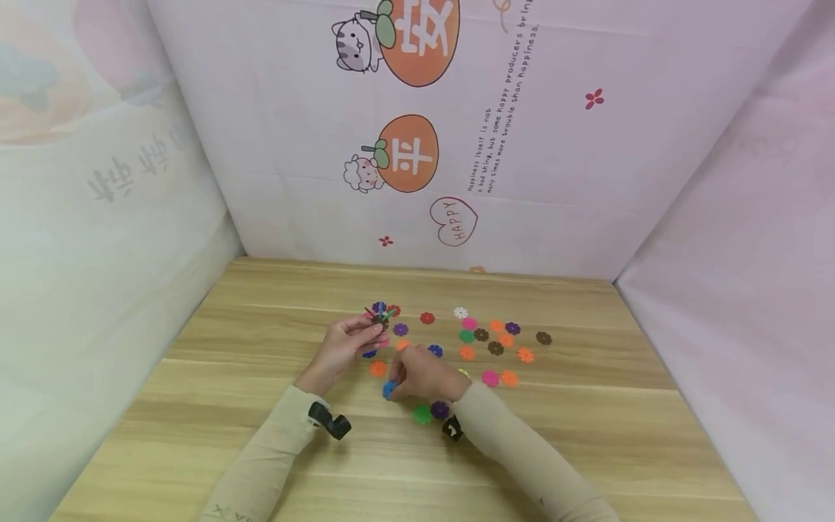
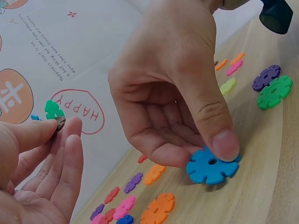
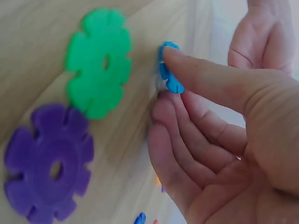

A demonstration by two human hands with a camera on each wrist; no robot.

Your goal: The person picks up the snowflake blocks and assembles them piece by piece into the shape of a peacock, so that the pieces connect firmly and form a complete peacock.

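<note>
the right grip (image 1: 427,373), near the lower middle of the head view, pinches a blue disc (image 2: 205,170) by its rim: in the left wrist view the thumb presses the upper face while a curled finger meets the disc at its left edge. the disc sits at the tip of this grip, right of centre in that view, tilted a little; whether it touches the tabletop (image 1: 196,406) or hangs just above it i can't tell.

it looks like thin, smooth plastic, so i'd judge it light, fairly stiff and hard to break, though apt to slide or spin if held by one petal only. a good hold would be flat across two neighbouring petals, thumb on one face and finger on the other, with the notches opposite left bare.

up and left of it in the head view, the left grip (image 1: 339,348) pinches a small cluster of discs (image 1: 381,320) between thumb and fingertips, brown at its middle, with red, blue and green pieces sticking out. the joints are probably friction-held, so a gentle hold on the brown piece should suit.

farther out, an orange disc (image 1: 377,369) lies between the two grips, and a green disc (image 3: 88,60) and a purple disc (image 3: 28,163) lie side by side at the left of the right wrist view.
</note>
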